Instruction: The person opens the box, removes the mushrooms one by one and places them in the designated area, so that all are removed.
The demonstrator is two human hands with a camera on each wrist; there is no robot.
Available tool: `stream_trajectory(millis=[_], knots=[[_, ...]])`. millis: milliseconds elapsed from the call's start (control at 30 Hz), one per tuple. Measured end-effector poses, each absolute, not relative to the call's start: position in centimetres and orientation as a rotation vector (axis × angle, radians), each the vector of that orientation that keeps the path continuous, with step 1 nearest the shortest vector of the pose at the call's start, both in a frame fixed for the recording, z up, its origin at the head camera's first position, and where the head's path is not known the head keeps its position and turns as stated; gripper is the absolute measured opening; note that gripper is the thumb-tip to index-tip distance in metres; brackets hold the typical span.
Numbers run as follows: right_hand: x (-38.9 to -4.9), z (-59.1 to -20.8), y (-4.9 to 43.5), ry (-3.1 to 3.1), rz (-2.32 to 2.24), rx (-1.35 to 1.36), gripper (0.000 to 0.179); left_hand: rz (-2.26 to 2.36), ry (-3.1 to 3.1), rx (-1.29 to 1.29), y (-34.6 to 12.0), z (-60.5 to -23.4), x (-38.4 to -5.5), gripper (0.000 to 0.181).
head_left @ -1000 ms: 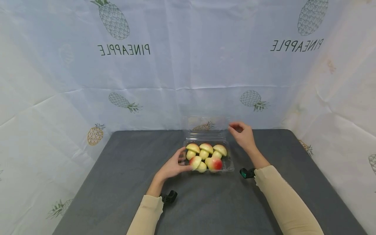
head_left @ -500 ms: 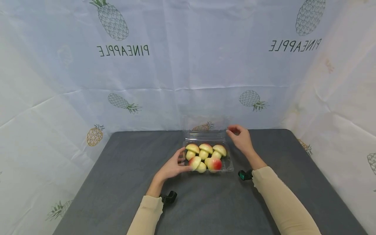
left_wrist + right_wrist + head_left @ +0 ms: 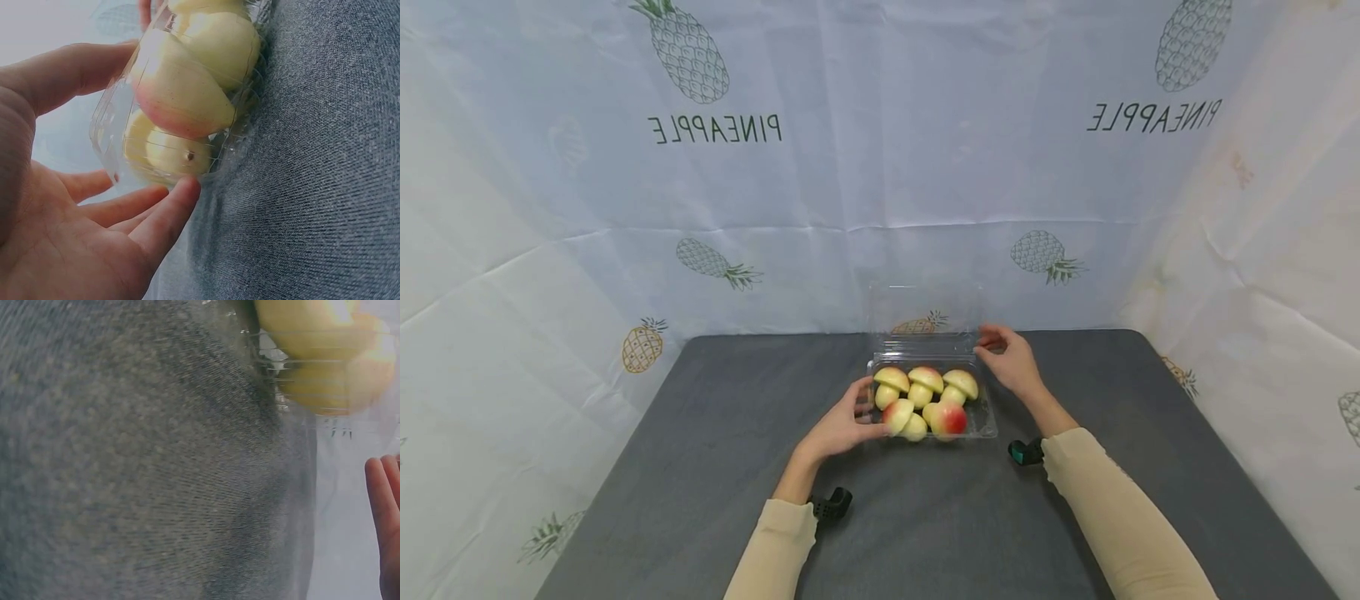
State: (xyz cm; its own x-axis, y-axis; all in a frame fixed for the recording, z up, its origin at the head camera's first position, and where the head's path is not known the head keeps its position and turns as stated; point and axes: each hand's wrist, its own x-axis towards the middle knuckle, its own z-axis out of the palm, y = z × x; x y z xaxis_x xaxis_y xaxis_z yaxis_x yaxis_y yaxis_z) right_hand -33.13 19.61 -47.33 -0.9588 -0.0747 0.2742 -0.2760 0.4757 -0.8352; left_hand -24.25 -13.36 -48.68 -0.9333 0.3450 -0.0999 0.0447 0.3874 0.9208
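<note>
A clear plastic clamshell container (image 3: 981, 425) lies on the table, holding several pale yellow, red-blushed fruits (image 3: 927, 382). They look mushroom-like from the head view and pear-like in the left wrist view. Its transparent lid (image 3: 925, 304) stands raised at the back. My left hand (image 3: 848, 417) grips the container's left end, thumb along the front and fingers round the side. My right hand (image 3: 1011, 360) is beside the lid's right edge near the hinge, fingers bent in the head view. In the right wrist view its fingers (image 3: 381, 494) look extended; any contact with the lid is unclear.
A dark grey cloth-covered table (image 3: 715, 533) lies beneath the hands. Behind it hangs a pale curtain (image 3: 880, 167) printed with pineapples, continuing along both sides. Black wrist cameras sit by the left wrist (image 3: 831, 504) and right wrist (image 3: 1026, 452).
My right hand has moved down and slightly left along the lid's side. The lid's top edge has risen a little. My left hand and the container have stayed put.
</note>
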Motion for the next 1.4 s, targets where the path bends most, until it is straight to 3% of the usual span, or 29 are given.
stream_trajectory(millis=[367, 1400], knots=[[-33.3, -48.4, 19.8, -2.589, 1.473, 0.303, 0.051, 1.562, 2.361, 0.342, -13.4, -48.5, -24.2, 0.1], [-33.3, -48.9, 20.3, -2.677, 1.502, 0.293, 0.054, 1.536, 2.372, 0.347, -13.4, -48.6, -24.1, 0.098]])
